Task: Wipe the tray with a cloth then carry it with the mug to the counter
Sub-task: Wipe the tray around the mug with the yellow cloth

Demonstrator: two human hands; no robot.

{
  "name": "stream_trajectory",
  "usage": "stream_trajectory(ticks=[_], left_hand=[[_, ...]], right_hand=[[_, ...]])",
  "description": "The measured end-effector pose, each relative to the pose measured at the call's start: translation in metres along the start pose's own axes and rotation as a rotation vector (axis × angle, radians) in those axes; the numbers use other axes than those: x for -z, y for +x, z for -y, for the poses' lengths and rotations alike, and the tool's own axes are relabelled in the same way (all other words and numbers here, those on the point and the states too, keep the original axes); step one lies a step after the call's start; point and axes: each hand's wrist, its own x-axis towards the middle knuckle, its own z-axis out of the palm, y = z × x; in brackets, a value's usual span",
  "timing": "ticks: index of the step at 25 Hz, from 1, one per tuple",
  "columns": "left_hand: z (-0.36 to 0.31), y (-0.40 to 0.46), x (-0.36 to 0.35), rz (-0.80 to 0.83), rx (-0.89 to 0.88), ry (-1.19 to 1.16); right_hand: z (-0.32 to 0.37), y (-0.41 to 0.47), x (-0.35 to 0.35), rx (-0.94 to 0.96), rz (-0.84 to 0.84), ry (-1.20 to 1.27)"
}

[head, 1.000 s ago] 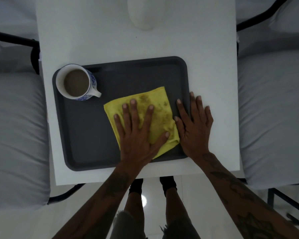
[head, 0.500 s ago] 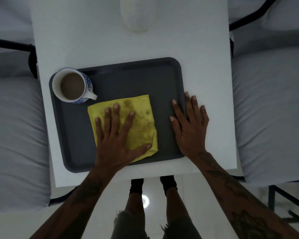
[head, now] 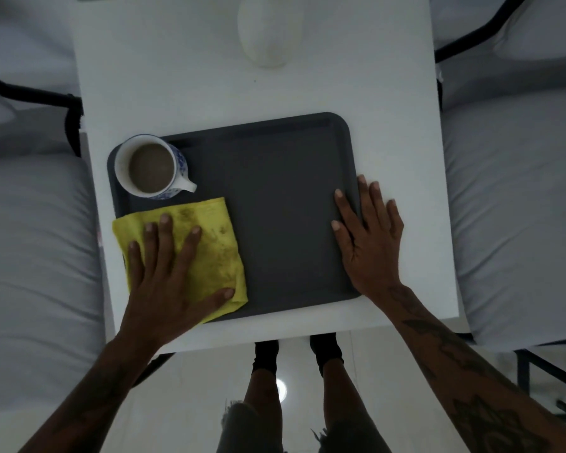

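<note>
Tray [head: 275, 207], dark grey, lies flat on the white table [head: 177, 76] at the centre of the frame. The mug [head: 151, 166] of brown drink stands in its upper-left corner. The left hand [head: 164, 276] presses flat, fingers spread, on the stained yellow cloth [head: 216, 243] at the tray's lower left, gripping nothing. The right hand [head: 370, 243] lies flat and open across the tray's right rim.
</note>
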Motion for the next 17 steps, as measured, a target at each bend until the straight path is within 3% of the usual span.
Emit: stream_trajectory(ticks=[2, 5, 7, 10, 12, 14, 17], left_hand=[[0.002, -0.006, 0.012, -0.099, 0.043, -0.132], [0.003, -0.009, 0.026, -0.299, 0.283, -0.238], [-0.004, 0.000, 0.028, -0.234, 0.460, -0.241], [-0.014, 0.014, 0.027, -0.146, 0.627, -0.318], [-0.019, 0.021, 0.029, -0.182, 0.738, -0.486], [-0.023, 0.022, 0.036, -0.205, 0.805, -0.629], [-0.048, 0.015, 0.053, -0.113, 0.823, -0.835]], right_hand=[[0.007, -0.001, 0.013, -0.038, 0.052, 0.024], [0.048, -0.005, 0.032, 0.021, -0.072, 0.170], [0.101, -0.008, 0.030, -0.019, 0.054, 0.378], [0.173, -0.005, 0.011, -0.309, 0.353, 0.504], [0.191, -0.001, 0.001, -0.366, 0.360, 0.468], [0.192, -0.001, 0.003, -0.391, 0.297, 0.610], [0.164, -0.011, 0.030, -0.477, 0.280, 0.839]])
